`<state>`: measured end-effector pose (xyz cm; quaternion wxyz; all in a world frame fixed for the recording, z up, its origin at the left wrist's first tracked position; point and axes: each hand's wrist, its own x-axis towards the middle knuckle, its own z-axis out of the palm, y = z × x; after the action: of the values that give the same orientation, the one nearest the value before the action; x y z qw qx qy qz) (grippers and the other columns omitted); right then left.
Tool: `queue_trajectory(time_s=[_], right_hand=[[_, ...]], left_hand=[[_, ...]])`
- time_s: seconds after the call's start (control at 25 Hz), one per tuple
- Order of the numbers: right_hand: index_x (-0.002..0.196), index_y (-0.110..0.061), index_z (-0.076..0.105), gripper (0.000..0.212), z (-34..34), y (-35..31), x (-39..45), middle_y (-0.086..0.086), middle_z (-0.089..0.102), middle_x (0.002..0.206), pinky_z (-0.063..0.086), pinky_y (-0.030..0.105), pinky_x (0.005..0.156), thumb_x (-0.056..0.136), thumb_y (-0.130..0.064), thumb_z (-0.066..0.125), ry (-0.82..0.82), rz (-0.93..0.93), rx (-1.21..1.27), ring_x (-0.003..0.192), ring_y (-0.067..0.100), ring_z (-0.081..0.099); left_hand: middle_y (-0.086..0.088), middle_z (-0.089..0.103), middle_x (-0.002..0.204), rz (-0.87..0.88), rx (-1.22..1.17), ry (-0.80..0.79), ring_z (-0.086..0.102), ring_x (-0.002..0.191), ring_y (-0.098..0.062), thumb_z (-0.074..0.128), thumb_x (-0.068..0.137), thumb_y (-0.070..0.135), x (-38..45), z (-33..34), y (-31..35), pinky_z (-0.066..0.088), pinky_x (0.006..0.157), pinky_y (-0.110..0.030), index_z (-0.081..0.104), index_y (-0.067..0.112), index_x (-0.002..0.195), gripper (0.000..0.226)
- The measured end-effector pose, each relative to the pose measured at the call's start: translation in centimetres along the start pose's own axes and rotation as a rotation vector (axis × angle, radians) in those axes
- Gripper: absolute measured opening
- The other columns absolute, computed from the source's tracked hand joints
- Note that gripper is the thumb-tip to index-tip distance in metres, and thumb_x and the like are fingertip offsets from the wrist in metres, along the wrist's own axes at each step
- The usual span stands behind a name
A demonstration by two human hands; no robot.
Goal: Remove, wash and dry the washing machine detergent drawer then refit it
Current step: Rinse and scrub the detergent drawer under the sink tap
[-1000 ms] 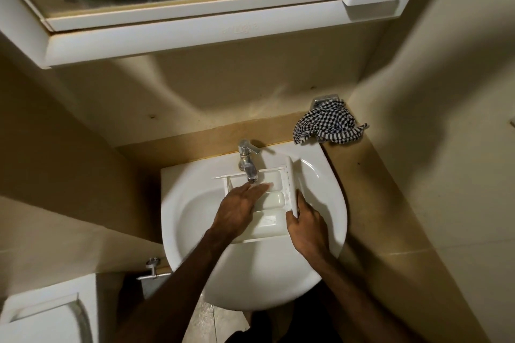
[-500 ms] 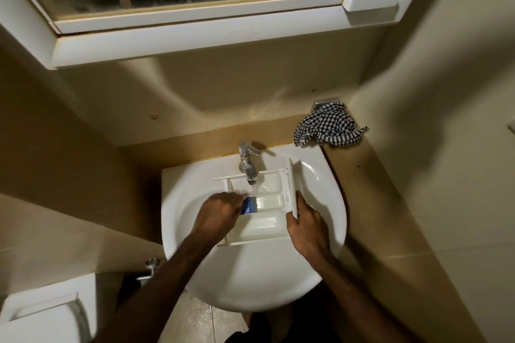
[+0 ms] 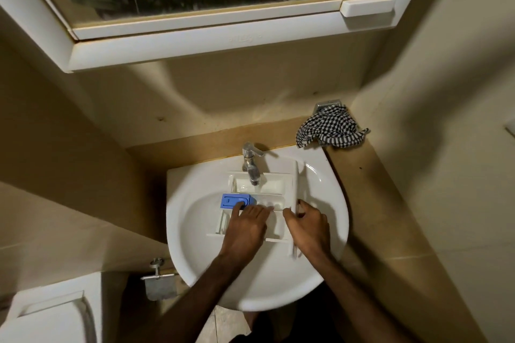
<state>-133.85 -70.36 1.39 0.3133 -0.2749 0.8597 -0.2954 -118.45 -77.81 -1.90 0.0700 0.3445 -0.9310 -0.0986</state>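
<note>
The white detergent drawer (image 3: 274, 185) lies in the white basin (image 3: 328, 220) under the chrome tap (image 3: 251, 165). A blue insert (image 3: 232, 200) sits in its left middle compartment. My left hand (image 3: 246, 227) lies over the drawer with fingers stretched forward, fingertips touching the blue insert's near edge. My right hand (image 3: 308, 227) grips the drawer's upright front panel (image 3: 294, 184) on the right side, thumb inside and fingers behind it. Whether water runs from the tap I cannot tell.
A black-and-white checked cloth (image 3: 330, 129) is bunched on the ledge behind the basin's right corner. A mirrored cabinet (image 3: 211, 42) hangs above. Walls close in on both sides. A toilet cistern (image 3: 47, 317) and a metal fitting (image 3: 158, 277) sit lower left.
The blue insert was hidden under my left hand a second ago, then partly uncovered; now it shows fully as that hand pulled back toward me. The right hand stays on the front panel.
</note>
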Motion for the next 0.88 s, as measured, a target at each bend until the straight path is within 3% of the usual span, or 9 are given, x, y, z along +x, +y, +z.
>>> queue_trajectory(time_s=[0.16,0.28,0.36,0.44,0.56,0.64,0.68,0.76,0.88], right_hand=[[0.071,-0.017,0.071,0.041,-0.8,0.1,-0.4,-0.001,0.073,0.068,0.062,0.046,0.075,0.077,-0.056,0.061,-0.023,0.18,0.208,0.074,0.024,0.072],[0.078,-0.014,0.073,0.03,-0.5,0.8,-1.7,0.007,0.076,0.073,0.064,0.05,0.063,0.085,-0.043,0.068,-0.032,0.293,0.376,0.071,0.029,0.075],[0.09,-0.013,0.073,0.022,0.0,1.3,-2.9,0.011,0.077,0.085,0.064,0.049,0.057,0.086,-0.035,0.072,-0.04,0.338,0.46,0.076,0.031,0.075],[0.102,-0.012,0.071,0.022,0.6,1.6,-4.2,0.012,0.076,0.094,0.063,0.046,0.054,0.087,-0.028,0.073,-0.062,0.375,0.535,0.079,0.032,0.076],[0.12,-0.012,0.064,0.031,1.7,1.5,-5.7,0.015,0.073,0.107,0.063,0.047,0.056,0.091,-0.02,0.071,-0.111,0.449,0.695,0.092,0.036,0.074],[0.13,-0.014,0.058,0.039,2.2,1.5,-6.3,0.015,0.069,0.116,0.064,0.047,0.059,0.092,-0.017,0.069,-0.121,0.477,0.774,0.101,0.036,0.071],[0.133,-0.015,0.056,0.042,2.4,1.6,-6.5,0.015,0.068,0.119,0.064,0.047,0.06,0.093,-0.016,0.068,-0.122,0.484,0.798,0.104,0.036,0.07],[0.136,-0.017,0.053,0.045,2.5,1.7,-6.8,0.015,0.066,0.121,0.065,0.05,0.065,0.094,-0.018,0.068,-0.149,0.504,0.828,0.108,0.035,0.068],[0.149,-0.018,0.043,0.059,2.5,1.9,-7.2,0.013,0.059,0.135,0.063,0.052,0.084,0.096,-0.031,0.068,-0.169,0.529,0.713,0.121,0.032,0.06]], left_hand=[[-0.004,0.075,0.12,0.045,-0.083,-0.041,0.068,0.113,-0.026,0.064,0.087,0.005,1.3,-2.5,-0.2,0.044,0.103,-0.04,0.074,0.016,0.121,0.036],[-0.007,0.073,0.124,-0.036,-0.128,0.266,0.066,0.117,-0.031,0.077,0.081,0.003,0.2,-3.2,-0.5,0.051,0.099,-0.048,0.076,0.013,0.115,0.036],[-0.008,0.062,0.142,-0.248,-0.151,0.419,0.053,0.134,-0.032,0.075,0.089,0.014,-1.5,-2.9,-0.4,0.042,0.11,-0.051,0.07,0.016,0.128,0.039],[-0.009,0.045,0.158,-0.645,-0.347,0.472,0.038,0.148,-0.03,0.074,0.093,0.03,-3.2,-2.0,-0.1,0.032,0.119,-0.048,0.054,0.018,0.145,0.058],[-0.006,0.048,0.155,-1.152,-1.084,0.26,0.047,0.143,-0.03,0.07,0.093,0.053,-4.1,-0.7,0.1,0.042,0.116,-0.052,0.029,0.02,0.159,0.084],[-0.004,0.068,0.135,-1.114,-1.501,0.053,0.069,0.12,-0.028,0.057,0.096,0.064,-3.9,-0.2,0.1,0.061,0.092,-0.051,0.048,0.026,0.148,0.065],[-0.005,0.075,0.123,-1.039,-1.551,0.025,0.075,0.108,-0.026,0.052,0.096,0.067,-3.6,-0.1,0.0,0.064,0.079,-0.044,0.058,0.028,0.137,0.057],[-0.003,0.078,0.112,-0.945,-1.52,0.036,0.078,0.099,-0.023,0.046,0.098,0.069,-3.2,0.1,-0.1,0.063,0.069,-0.035,0.065,0.035,0.123,0.047],[0.007,0.078,0.113,-0.883,-1.47,0.025,0.077,0.098,-0.016,0.043,0.099,0.071,-3.2,0.3,-1.1,0.062,0.067,-0.031,0.061,0.039,0.127,0.047]])
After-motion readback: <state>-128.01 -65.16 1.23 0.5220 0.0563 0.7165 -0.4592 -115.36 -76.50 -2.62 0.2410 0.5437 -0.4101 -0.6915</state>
